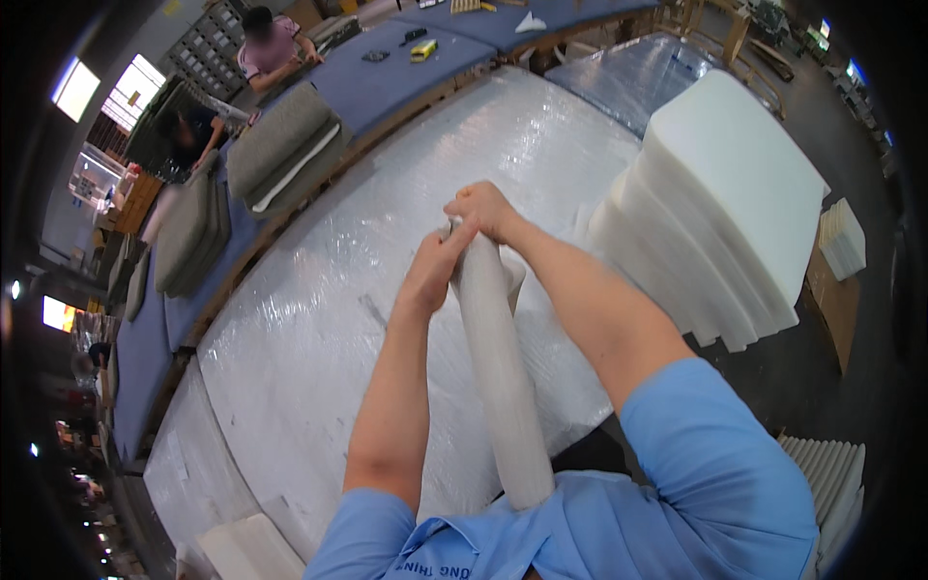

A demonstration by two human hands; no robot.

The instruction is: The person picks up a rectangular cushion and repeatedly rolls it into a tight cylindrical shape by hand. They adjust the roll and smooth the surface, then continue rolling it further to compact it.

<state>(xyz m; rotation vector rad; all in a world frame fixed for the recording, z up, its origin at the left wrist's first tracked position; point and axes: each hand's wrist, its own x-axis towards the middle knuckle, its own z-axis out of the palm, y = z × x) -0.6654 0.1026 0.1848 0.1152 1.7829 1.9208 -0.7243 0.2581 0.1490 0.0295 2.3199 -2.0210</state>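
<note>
A long, pale grey fabric-covered piece, perhaps a cushion seen edge-on (505, 387), stretches from my chest out over the table. Its near end rests against my blue shirt. At the far end, my left hand (431, 267) is closed on the left side of the fabric. My right hand (483, 210), curled into a fist, grips the cover's top corner right beside the left hand. The fingertips of both hands are partly hidden. A flap of the same cloth (516, 275) sticks out to the right below my right hand. Beneath lies a plastic-wrapped white table (290, 377).
A tall stack of white foam slabs (739, 145) stands at the right. Along the far left runs a blue padded bench (377, 77) bearing grey-brown cushions (280, 145) and a yellow box (423, 50). Two people (266, 48) work behind it. A white slab (253, 549) lies lower left.
</note>
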